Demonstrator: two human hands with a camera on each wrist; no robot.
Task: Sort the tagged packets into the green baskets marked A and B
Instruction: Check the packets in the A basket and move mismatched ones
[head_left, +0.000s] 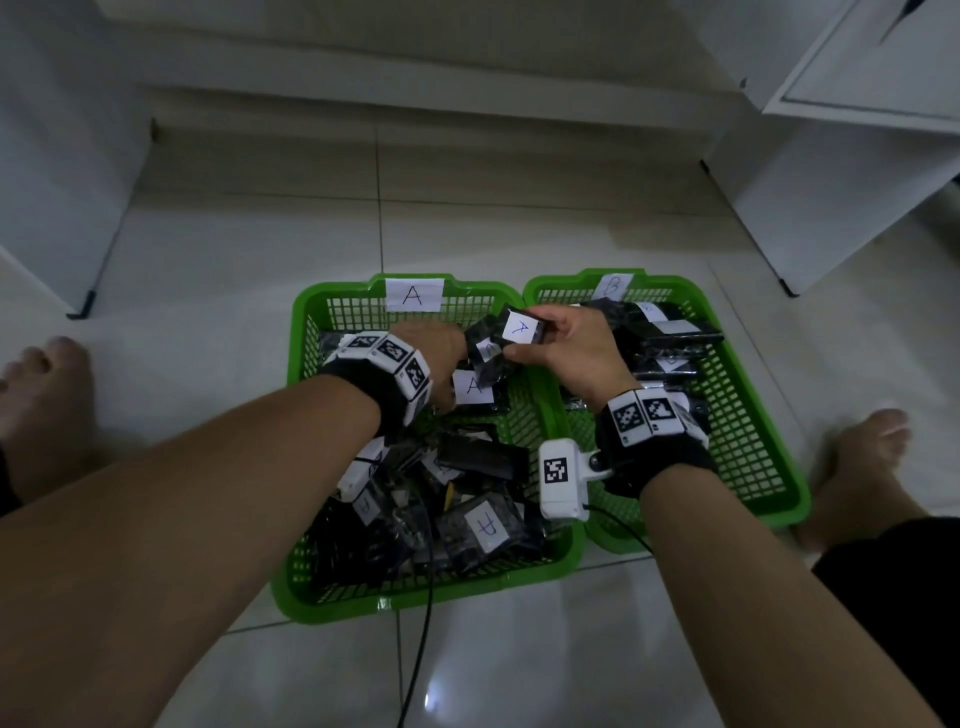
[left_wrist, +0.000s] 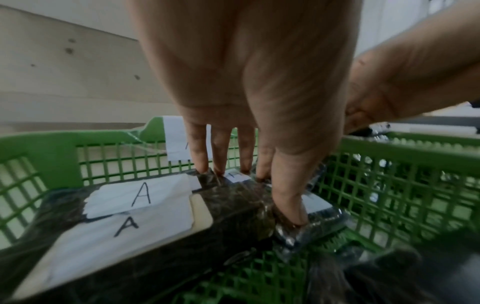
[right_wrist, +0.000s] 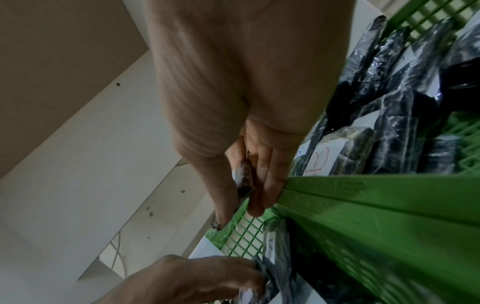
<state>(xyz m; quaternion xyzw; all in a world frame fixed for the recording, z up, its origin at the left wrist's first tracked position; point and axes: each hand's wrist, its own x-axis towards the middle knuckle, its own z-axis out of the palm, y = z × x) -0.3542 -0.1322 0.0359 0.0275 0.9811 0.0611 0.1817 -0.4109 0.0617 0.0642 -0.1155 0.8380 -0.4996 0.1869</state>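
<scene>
Two green baskets stand side by side on the floor: basket A (head_left: 332, 296) on the left and basket B (head_left: 691, 291) on the right. My right hand (head_left: 524, 336) hovers over the rim between them. It pinches a black packet (head_left: 519, 323) with a white tag marked A between thumb and fingers; the right wrist view shows that packet (right_wrist: 245, 176) edge-on. My left hand (left_wrist: 257, 193) reaches down into basket A (left_wrist: 52, 148). Its thumb and fingers grip a black packet (left_wrist: 233, 199) across its width, beside other packets tagged A (left_wrist: 140, 195).
A heap of black packets (head_left: 467, 519) fills the near half of basket A. Several tagged packets (head_left: 670, 332) lie in basket B. Bare feet rest on the tiles at left (head_left: 47, 384) and right (head_left: 862, 457). White furniture (head_left: 831, 208) stands at the back right. A black cable (head_left: 421, 649) trails toward me.
</scene>
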